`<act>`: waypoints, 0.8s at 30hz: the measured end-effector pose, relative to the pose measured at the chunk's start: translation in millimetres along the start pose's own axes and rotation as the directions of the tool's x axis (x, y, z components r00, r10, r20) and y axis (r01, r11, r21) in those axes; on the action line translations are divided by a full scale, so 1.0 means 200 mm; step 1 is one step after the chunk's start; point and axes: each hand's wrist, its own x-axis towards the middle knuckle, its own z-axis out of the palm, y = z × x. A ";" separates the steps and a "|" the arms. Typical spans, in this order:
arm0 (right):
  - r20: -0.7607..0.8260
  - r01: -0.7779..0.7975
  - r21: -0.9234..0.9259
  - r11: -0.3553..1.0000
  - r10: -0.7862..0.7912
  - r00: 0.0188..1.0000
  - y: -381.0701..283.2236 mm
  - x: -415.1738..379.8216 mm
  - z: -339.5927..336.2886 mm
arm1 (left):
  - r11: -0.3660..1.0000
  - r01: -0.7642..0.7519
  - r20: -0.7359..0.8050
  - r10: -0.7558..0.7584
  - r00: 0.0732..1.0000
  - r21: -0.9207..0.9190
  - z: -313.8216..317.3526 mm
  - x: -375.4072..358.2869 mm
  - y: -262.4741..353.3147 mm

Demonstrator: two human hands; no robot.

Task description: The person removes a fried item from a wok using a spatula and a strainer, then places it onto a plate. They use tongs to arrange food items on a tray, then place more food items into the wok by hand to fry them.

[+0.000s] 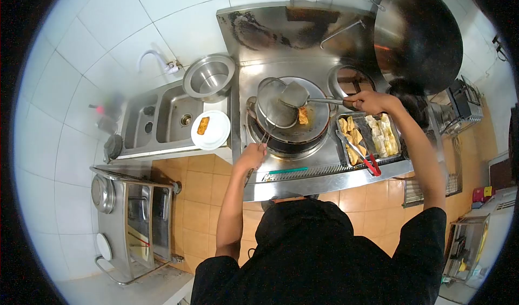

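My left hand [253, 156] is closed round the handle of a round mesh strainer [267, 104], which lies over the left side of a pan [319, 131] on the stove. My right hand [372, 102] grips the long handle of a metal spatula [295, 95]; its flat blade overlaps the strainer in this view. A browned fried piece [303, 116] sits in the pan just below the blade. Right of the pan is a tray of golden pieces [352, 137], with red-handled tongs [372, 166] lying across it. Paler rolled pieces [383, 135] fill the tray beside it.
A white plate [217, 135] with one fried piece [203, 125] rests left of the stove. Behind it a steel pot [209, 78] stands by the sink [174, 129]. A large wok [416, 40] leans at the back right. A green stick-like thing [288, 170] lies along the stove's front.
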 end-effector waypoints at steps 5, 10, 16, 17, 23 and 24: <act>0.031 -0.235 -0.027 0.972 0.236 0.971 -0.09 -0.15 -0.11 | 0.986 0.060 -0.006 -0.062 0.998 -0.152 0.05 -0.02 -0.05; -0.032 -0.231 -0.280 0.932 0.232 0.972 -0.11 -0.17 -0.10 | 0.981 -0.057 -0.152 0.086 0.985 0.185 0.08 -0.04 -0.07; 0.072 -0.205 -0.470 0.859 0.268 0.961 -0.10 0.04 -0.12 | 0.902 -0.012 -0.237 0.127 0.963 0.432 0.10 -0.17 0.07; 0.075 -0.196 -0.474 0.858 0.261 0.962 -0.11 0.07 -0.12 | 0.892 -0.011 -0.245 0.135 0.960 0.451 0.10 -0.19 0.07; 0.228 -0.157 -0.302 0.940 0.231 0.946 -0.21 0.12 -0.15 | 0.904 0.034 -0.251 0.082 0.964 0.426 0.14 -0.23 0.09; 0.229 -0.151 -0.310 0.939 0.228 0.946 -0.15 0.15 -0.12 | 0.907 0.037 -0.257 0.080 0.963 0.419 0.14 -0.22 0.08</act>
